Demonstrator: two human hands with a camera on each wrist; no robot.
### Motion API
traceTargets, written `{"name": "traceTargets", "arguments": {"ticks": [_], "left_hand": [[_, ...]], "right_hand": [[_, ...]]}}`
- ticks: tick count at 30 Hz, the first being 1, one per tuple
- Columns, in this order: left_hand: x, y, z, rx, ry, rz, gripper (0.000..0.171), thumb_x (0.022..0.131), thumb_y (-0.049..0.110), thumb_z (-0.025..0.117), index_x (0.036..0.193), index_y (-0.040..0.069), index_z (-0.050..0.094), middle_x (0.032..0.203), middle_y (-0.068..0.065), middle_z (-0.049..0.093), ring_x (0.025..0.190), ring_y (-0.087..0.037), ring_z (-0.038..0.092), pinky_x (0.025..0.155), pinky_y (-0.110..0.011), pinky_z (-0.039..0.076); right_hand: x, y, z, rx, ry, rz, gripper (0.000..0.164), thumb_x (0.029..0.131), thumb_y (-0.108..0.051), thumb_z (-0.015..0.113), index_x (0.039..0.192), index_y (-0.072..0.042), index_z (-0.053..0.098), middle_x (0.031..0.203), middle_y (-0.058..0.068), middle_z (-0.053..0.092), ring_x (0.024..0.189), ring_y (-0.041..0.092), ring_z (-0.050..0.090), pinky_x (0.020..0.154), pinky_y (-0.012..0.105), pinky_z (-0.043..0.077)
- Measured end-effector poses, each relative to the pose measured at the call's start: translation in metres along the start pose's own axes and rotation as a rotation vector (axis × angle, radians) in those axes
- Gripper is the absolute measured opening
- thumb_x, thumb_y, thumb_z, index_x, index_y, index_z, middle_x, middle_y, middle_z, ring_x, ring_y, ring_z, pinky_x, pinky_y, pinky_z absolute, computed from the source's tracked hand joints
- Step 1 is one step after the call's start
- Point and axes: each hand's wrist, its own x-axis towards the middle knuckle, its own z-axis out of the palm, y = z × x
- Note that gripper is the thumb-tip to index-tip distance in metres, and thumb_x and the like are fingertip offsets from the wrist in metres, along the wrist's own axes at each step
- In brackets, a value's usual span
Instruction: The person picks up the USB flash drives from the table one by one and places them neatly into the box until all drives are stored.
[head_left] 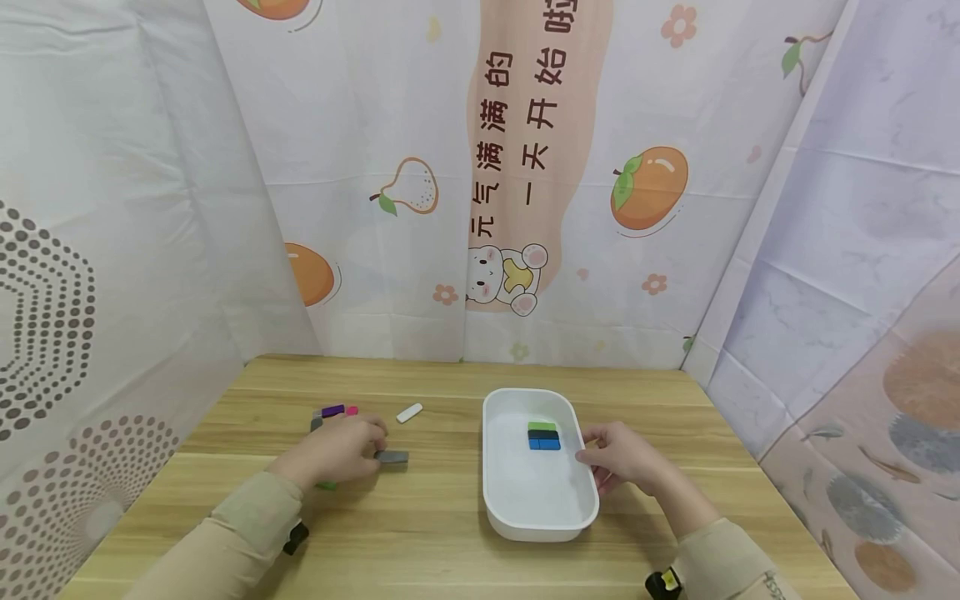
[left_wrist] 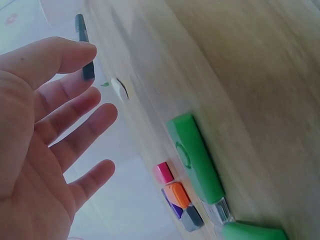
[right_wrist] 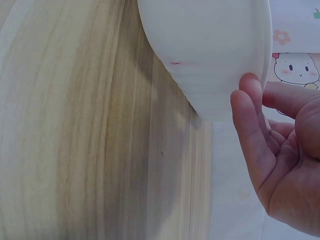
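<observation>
Between thumb and forefinger, my left hand (head_left: 337,450) pinches a dark grey USB stick (head_left: 393,457), lifted over the wood table; the other fingers are spread apart. Below that hand in the left wrist view lies a green USB stick (left_wrist: 192,155) with a metal plug. Beside it are pink, orange (left_wrist: 178,194), purple and grey sticks. My right hand (head_left: 622,454) grips the right rim of a white plastic bin (head_left: 536,500), thumb at the inside and fingers along the outer wall. Inside the bin, a green stick (head_left: 542,426), a black one and blue ones lie side by side.
A small white stick (head_left: 409,412) lies on the table (head_left: 420,542) between the left hand and the bin. Printed curtains (head_left: 390,275) hang behind the table's far edge and along both sides.
</observation>
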Motion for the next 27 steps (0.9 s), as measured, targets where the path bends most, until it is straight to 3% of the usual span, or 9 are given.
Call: {"name": "traceTargets", "arguments": {"ticks": [2,5,9,12,22,27], "left_hand": [[0.000,0.001,0.000,-0.010,0.011,-0.009,0.011,0.083,0.012,0.080,0.091,0.018,0.075,0.121,-0.004,0.066,0.101,-0.020,0.065,0.084,-0.039,0.055],[0.003,0.002,0.002,-0.037,0.023,-0.023,0.011,0.084,0.014,0.080,0.093,0.018,0.074,0.124,-0.005,0.067,0.088,-0.012,0.063,0.077,-0.032,0.053],[0.006,0.004,0.002,-0.096,0.029,-0.039,0.010,0.086,0.017,0.079,0.092,0.020,0.071,0.129,-0.007,0.066,0.056,-0.002,0.046,0.055,-0.023,0.044],[0.008,0.006,0.001,-0.127,0.038,-0.036,0.009,0.087,0.017,0.079,0.091,0.019,0.071,0.130,-0.007,0.065,0.048,-0.001,0.038,0.046,-0.023,0.039],[0.016,0.015,-0.006,-0.111,0.042,-0.033,0.009,0.086,0.018,0.076,0.092,0.022,0.071,0.128,-0.002,0.065,0.054,-0.006,0.043,0.051,-0.026,0.041],[0.021,0.019,-0.007,-0.115,0.060,-0.014,0.007,0.086,0.018,0.075,0.090,0.022,0.071,0.126,-0.001,0.065,0.077,-0.011,0.055,0.059,-0.026,0.045]], "right_hand": [[0.000,0.000,0.000,0.000,0.002,0.002,0.042,0.095,-0.006,0.068,0.131,0.012,0.057,0.077,0.016,0.067,0.057,0.022,0.067,0.056,0.047,0.060],[0.000,0.000,0.001,-0.003,0.006,0.007,0.042,0.095,-0.006,0.068,0.131,0.012,0.057,0.077,0.016,0.066,0.057,0.022,0.067,0.057,0.047,0.060],[0.000,0.000,0.001,-0.006,0.008,0.010,0.043,0.096,-0.006,0.067,0.132,0.013,0.056,0.077,0.016,0.067,0.057,0.022,0.067,0.057,0.047,0.060],[0.001,0.000,0.001,-0.009,0.011,0.012,0.043,0.096,-0.006,0.068,0.133,0.012,0.056,0.077,0.016,0.067,0.057,0.022,0.067,0.056,0.046,0.060],[0.001,-0.001,0.001,-0.004,0.010,0.007,0.041,0.095,-0.006,0.068,0.130,0.012,0.058,0.077,0.016,0.066,0.057,0.022,0.067,0.055,0.045,0.060],[0.000,-0.001,0.001,-0.004,0.007,0.005,0.041,0.095,-0.005,0.067,0.131,0.013,0.057,0.076,0.016,0.066,0.057,0.022,0.067,0.054,0.043,0.060]]}}
